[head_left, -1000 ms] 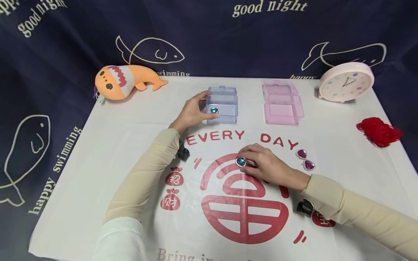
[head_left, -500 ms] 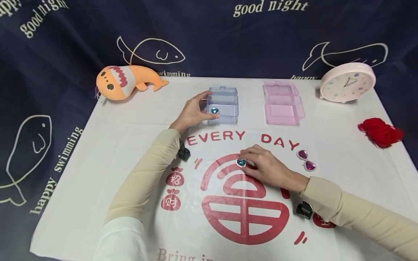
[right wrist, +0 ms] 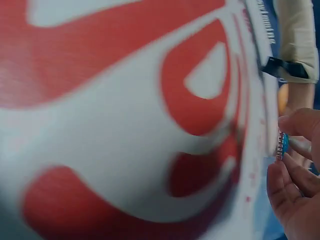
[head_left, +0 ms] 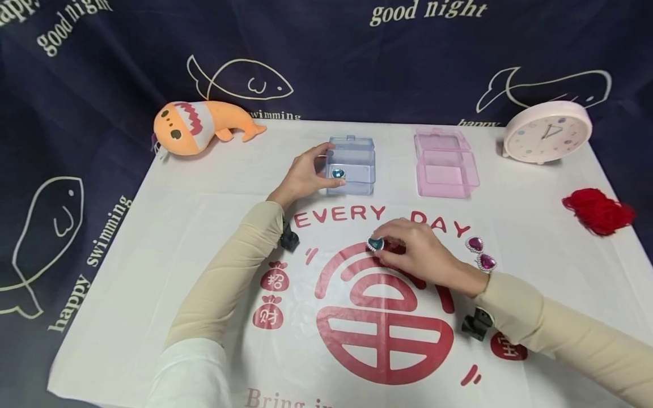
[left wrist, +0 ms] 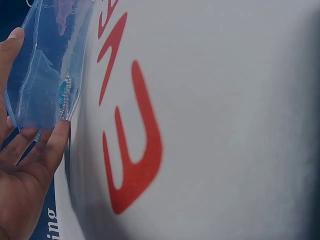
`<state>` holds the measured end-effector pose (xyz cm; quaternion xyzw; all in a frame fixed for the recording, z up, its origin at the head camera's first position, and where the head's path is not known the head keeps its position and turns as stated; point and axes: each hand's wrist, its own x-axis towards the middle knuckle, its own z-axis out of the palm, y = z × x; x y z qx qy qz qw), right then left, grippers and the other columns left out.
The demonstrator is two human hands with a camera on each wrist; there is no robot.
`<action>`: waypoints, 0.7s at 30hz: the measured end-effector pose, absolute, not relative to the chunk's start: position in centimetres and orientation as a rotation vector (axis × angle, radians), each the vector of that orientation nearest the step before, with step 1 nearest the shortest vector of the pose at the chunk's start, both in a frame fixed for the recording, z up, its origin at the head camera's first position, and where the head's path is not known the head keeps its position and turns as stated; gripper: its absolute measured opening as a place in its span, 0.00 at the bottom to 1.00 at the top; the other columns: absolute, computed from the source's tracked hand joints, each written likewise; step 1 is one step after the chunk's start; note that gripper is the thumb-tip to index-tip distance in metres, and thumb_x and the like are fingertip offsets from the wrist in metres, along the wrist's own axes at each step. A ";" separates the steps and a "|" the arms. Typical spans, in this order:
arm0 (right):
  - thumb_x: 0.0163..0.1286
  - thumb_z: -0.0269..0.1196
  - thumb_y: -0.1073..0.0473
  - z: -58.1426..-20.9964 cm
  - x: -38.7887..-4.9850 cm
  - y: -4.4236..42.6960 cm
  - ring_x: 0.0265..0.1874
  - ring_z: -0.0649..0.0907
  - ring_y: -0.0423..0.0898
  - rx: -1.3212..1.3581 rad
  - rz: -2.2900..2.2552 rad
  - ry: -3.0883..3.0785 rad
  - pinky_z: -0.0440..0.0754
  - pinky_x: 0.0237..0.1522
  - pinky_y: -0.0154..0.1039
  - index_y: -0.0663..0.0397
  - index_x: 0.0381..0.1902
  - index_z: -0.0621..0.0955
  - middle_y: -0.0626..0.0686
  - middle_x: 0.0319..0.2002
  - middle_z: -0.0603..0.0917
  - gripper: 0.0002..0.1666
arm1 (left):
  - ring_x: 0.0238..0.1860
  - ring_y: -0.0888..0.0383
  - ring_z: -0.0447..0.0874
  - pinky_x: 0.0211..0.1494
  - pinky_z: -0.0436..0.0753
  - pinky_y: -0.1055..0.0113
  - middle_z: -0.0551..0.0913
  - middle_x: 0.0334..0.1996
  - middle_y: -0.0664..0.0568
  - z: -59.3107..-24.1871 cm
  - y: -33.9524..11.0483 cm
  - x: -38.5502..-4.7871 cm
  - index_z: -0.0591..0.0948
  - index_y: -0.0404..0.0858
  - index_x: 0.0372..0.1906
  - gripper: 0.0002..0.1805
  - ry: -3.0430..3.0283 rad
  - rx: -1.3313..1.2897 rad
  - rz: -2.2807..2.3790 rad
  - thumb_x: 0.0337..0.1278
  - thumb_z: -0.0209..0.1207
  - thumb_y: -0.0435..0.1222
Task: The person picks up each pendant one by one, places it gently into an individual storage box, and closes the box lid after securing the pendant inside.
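Observation:
My left hand grips the left side of a clear blue plastic box, whose lid stands open at the back. Inside that box lies a blue gem with a silvery beaded rim. Over the red print, my right hand pinches a second blue gem between thumb and fingers. The right wrist view shows this gem edge-on, raised off the table. Two magenta gems lie close together beside the right wrist. A pink plastic box, also open, stands right of the blue one.
An orange plush shark lies at the back left of the white table cover. At the back right stands a pink clock, with a bundle of red yarn in front of it. Dark blue fabric hangs behind.
My right hand has lifted a little and moved slightly away from me with the blue gem. The left hand keeps its hold on the blue box.

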<state>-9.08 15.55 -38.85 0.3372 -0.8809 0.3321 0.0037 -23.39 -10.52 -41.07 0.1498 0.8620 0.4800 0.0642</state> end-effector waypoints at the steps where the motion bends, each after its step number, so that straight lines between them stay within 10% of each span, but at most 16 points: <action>1: 0.54 0.73 0.63 -38.5 -9.4 15.4 0.33 0.82 0.44 1.051 1.042 -2.743 0.84 0.34 0.40 0.54 0.41 0.85 0.50 0.40 0.86 0.15 | 0.60 0.53 0.77 0.59 0.79 0.66 0.74 0.64 0.46 -41.1 -10.5 -23.4 0.67 0.41 0.68 0.48 2.602 0.453 1.451 0.38 0.77 0.40; 21: 0.54 0.71 0.67 -32.5 -17.5 10.4 0.38 0.83 0.50 0.861 1.215 -2.560 0.85 0.39 0.44 0.59 0.39 0.86 0.55 0.38 0.87 0.13 | 0.61 0.54 0.78 0.58 0.80 0.66 0.74 0.64 0.49 -40.9 -10.6 -23.4 0.67 0.43 0.68 0.47 2.605 0.465 1.448 0.38 0.77 0.42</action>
